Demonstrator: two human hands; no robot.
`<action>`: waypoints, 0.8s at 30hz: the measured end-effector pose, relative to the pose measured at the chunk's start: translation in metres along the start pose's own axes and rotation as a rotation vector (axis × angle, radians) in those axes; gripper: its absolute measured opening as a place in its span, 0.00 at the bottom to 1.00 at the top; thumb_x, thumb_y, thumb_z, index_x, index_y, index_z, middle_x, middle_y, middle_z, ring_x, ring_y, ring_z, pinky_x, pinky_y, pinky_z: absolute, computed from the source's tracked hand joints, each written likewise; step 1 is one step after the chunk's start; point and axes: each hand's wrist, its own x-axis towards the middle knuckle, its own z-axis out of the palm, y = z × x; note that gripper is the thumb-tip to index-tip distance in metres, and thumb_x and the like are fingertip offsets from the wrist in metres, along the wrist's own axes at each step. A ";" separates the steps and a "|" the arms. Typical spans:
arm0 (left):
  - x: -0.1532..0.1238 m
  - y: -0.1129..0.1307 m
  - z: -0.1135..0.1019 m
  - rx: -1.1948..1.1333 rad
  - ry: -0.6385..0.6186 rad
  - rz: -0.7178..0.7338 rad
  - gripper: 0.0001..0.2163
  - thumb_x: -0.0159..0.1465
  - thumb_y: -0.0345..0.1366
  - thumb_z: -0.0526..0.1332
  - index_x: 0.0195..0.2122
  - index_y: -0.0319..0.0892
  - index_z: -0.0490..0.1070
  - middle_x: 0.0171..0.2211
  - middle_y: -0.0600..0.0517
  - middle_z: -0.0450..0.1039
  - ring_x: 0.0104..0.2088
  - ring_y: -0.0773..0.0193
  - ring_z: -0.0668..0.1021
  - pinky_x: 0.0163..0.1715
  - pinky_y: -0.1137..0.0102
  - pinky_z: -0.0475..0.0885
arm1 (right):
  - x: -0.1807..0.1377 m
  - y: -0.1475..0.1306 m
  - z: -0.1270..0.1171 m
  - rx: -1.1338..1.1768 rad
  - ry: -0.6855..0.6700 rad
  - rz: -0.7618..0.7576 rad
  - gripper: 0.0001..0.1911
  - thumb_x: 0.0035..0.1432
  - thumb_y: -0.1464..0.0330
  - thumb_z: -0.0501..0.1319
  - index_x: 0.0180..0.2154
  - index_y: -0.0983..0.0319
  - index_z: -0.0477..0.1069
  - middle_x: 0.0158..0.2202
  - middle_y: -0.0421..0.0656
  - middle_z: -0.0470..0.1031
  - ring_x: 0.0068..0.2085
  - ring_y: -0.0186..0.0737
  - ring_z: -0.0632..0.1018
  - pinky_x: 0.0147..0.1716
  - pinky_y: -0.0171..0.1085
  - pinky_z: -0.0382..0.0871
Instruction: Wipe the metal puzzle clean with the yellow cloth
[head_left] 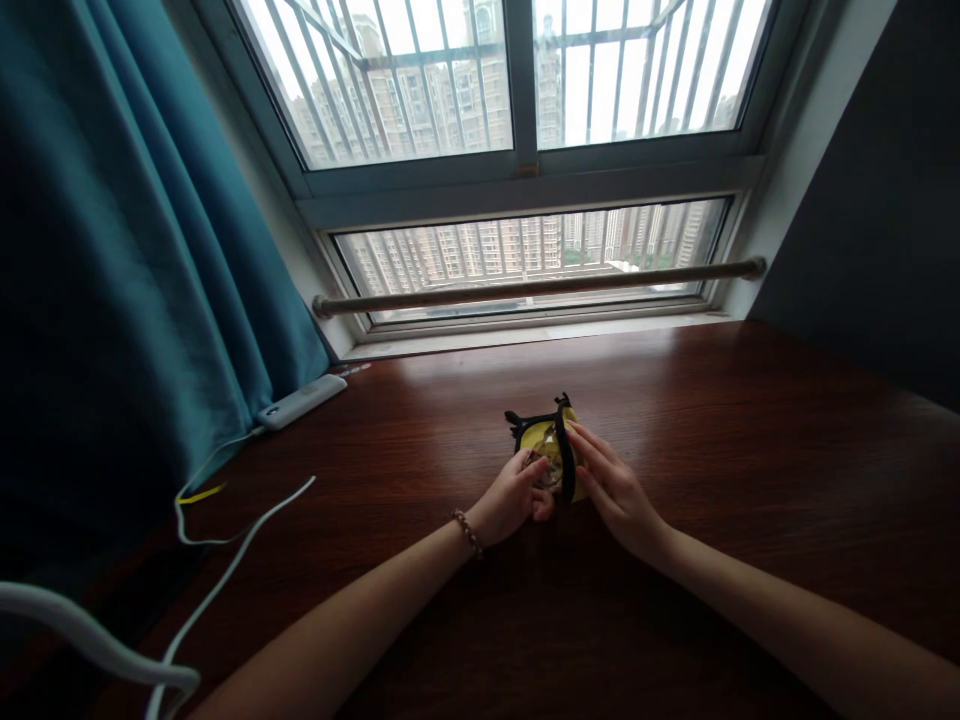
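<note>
Nearest to me, a white cable (225, 575) loops along the left edge of the dark wooden table (750, 450), and both bare forearms reach in from the bottom of the view toward the middle of the tabletop. My left hand (514, 500), with a beaded bracelet (469, 532) at the wrist, is curled around the near left side of a small yellow object (546, 445) that has a black strap or frame over it; its fingers are closed on it. My right hand (611, 490) comes in from the other side, fingers stretched out and pressed against the black strap, so I read both hands as gripping the same thing. The object sits low over the table in the middle; I cannot tell whether it rests on the wood or is lifted slightly. Farther back on the left, a white power strip (300, 401) lies near the foot of a teal curtain (135, 250). Beyond the table's far edge runs a rail (536, 287) across a barred window (517, 100), with apartment blocks outside.
</note>
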 end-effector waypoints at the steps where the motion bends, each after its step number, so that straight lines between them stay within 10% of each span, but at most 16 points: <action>1: -0.002 0.000 0.002 0.039 -0.001 0.011 0.19 0.61 0.42 0.57 0.48 0.39 0.53 0.27 0.54 0.65 0.17 0.75 0.67 0.14 0.79 0.60 | 0.000 0.002 0.000 0.037 0.005 0.021 0.22 0.65 0.69 0.48 0.59 0.54 0.53 0.58 0.40 0.52 0.59 0.40 0.55 0.58 0.41 0.49; 8: -0.013 0.006 0.009 0.256 0.004 0.031 0.30 0.50 0.32 0.67 0.49 0.39 0.50 0.33 0.50 0.68 0.20 0.74 0.69 0.17 0.79 0.63 | -0.001 0.012 -0.001 0.305 0.019 0.196 0.17 0.67 0.64 0.45 0.53 0.59 0.62 0.50 0.41 0.65 0.51 0.35 0.66 0.50 0.34 0.60; 18: -0.003 -0.003 0.002 0.199 0.005 -0.007 0.20 0.61 0.42 0.57 0.49 0.38 0.50 0.24 0.56 0.64 0.17 0.72 0.70 0.16 0.77 0.65 | 0.005 -0.013 -0.010 -0.119 -0.053 -0.161 0.20 0.62 0.72 0.51 0.56 0.61 0.59 0.57 0.44 0.54 0.58 0.44 0.55 0.57 0.45 0.51; 24: -0.008 -0.001 0.002 0.145 -0.039 -0.013 0.27 0.57 0.40 0.62 0.52 0.39 0.49 0.24 0.56 0.64 0.16 0.74 0.68 0.13 0.80 0.60 | 0.008 -0.007 -0.006 0.190 -0.013 0.026 0.13 0.64 0.69 0.50 0.49 0.61 0.66 0.52 0.45 0.61 0.54 0.41 0.62 0.54 0.41 0.54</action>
